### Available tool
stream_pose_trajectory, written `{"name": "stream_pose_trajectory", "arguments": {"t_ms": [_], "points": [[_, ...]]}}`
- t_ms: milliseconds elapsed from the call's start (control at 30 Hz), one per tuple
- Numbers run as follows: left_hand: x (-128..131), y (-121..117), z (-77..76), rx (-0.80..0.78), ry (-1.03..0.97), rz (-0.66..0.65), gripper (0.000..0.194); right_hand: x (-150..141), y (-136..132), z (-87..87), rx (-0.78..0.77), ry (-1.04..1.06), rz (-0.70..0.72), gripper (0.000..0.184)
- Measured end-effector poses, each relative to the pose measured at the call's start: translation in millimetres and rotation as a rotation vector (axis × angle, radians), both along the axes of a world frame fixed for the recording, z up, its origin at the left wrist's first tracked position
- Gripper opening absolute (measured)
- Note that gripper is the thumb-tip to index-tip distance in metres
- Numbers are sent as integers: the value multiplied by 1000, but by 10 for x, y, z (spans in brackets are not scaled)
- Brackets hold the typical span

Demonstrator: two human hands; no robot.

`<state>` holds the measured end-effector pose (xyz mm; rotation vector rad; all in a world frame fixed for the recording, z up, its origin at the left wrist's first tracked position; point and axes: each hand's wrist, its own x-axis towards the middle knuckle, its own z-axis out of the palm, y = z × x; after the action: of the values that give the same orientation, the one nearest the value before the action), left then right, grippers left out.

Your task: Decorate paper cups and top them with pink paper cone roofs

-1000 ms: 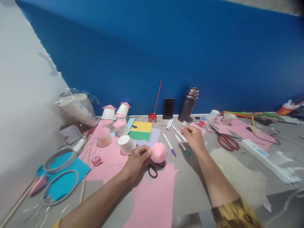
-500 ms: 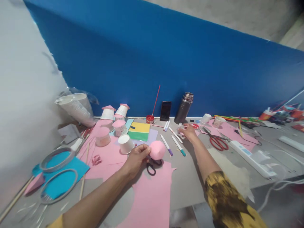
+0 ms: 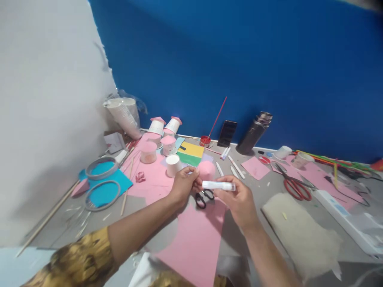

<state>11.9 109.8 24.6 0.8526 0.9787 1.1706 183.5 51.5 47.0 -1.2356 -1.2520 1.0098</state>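
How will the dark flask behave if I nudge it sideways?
The dark flask would probably tip if pushed high, being tall and narrow. Its shiny metal-looking neck suggests a stiff body. Once down, its round side would likely roll.

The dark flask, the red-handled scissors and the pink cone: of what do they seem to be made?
Dark flask: probably metal, with a dark coating; the bare neck shines like steel.
Red-handled scissors: grey metal-looking blades; smooth red handles, plastic or coated metal.
Pink cone: likely paper, matte, coloured like the flat pink sheets.
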Motion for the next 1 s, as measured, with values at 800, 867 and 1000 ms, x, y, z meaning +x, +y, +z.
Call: {"name": "stream_pose_trajectory", "arguments": {"t_ms": [800,867,1000], "points": [[-11,-92,-28,262,304,-58,18,-119,-268,-195,698,-681,33,19],[-52,-41,-45,199,306,-53,20,47,-303,-84,783,-713,-15,16],[-105,50,-76,108,211,-38,30,471,-240,-53,450,-827,-325,29]]}}
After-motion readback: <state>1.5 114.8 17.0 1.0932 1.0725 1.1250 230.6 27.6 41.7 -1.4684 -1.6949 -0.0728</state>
